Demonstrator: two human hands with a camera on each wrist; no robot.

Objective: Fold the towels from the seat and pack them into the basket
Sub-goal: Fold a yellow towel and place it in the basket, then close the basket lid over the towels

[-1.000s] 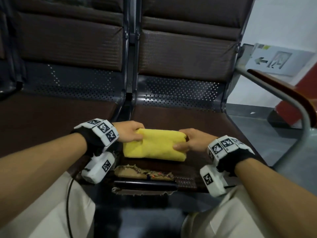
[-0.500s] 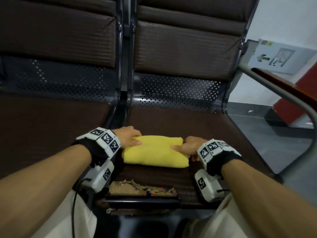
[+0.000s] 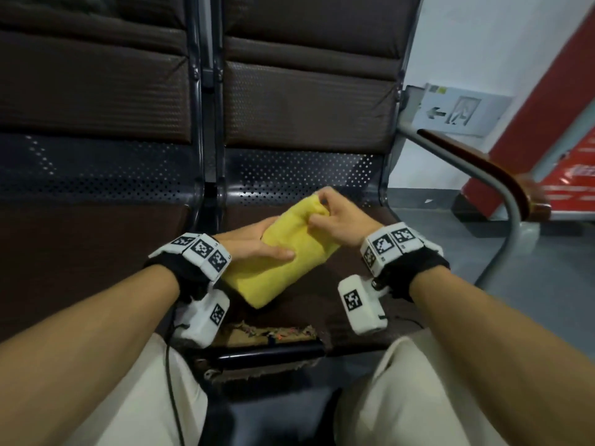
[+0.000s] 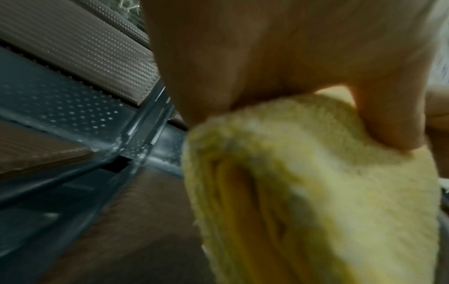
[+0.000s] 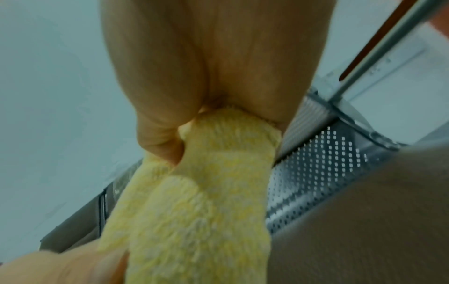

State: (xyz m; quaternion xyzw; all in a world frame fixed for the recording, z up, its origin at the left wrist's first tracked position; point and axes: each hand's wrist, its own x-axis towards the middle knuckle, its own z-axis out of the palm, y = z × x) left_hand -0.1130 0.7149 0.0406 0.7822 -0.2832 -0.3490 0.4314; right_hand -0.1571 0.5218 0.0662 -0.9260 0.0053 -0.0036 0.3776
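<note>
Towel: folded yellow towel [image 3: 283,252] held slantwise above brown seat [image 3: 351,284], far end raised | left hand [image 3: 254,243]: grip closed around towel's near part, thumb on top | right hand [image 3: 338,217]: grip pinching towel's far end | armrest [image 3: 476,169] at right

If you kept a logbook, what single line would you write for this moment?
stage: packing | yellow towel: folded, off seat | left hand: grips near end | right hand: pinches far end | basket: not visible
</note>
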